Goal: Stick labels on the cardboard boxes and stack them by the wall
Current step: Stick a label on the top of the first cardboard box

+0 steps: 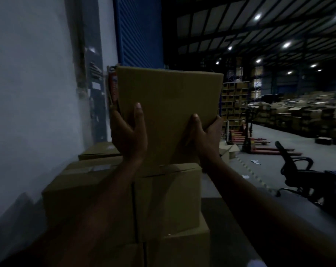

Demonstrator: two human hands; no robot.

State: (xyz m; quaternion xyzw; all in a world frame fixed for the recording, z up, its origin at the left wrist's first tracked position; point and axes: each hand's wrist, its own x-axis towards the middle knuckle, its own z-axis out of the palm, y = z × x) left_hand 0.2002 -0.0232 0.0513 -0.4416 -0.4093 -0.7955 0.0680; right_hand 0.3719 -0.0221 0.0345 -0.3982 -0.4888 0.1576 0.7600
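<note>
Box [169, 105] clamped between left hand [127, 135] and right hand [205, 135] at lower corners. Probably light, stiff; support beneath, above stack [163, 191].

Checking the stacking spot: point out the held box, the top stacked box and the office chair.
held box [169, 105], head view, facing panel.
top stacked box [167, 197], head view, front face.
office chair [298, 170], head view, armrest.

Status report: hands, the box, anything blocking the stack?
Left hand and right hand grip raised cardboard box. Stack by wall below. Nothing blocking.
</note>
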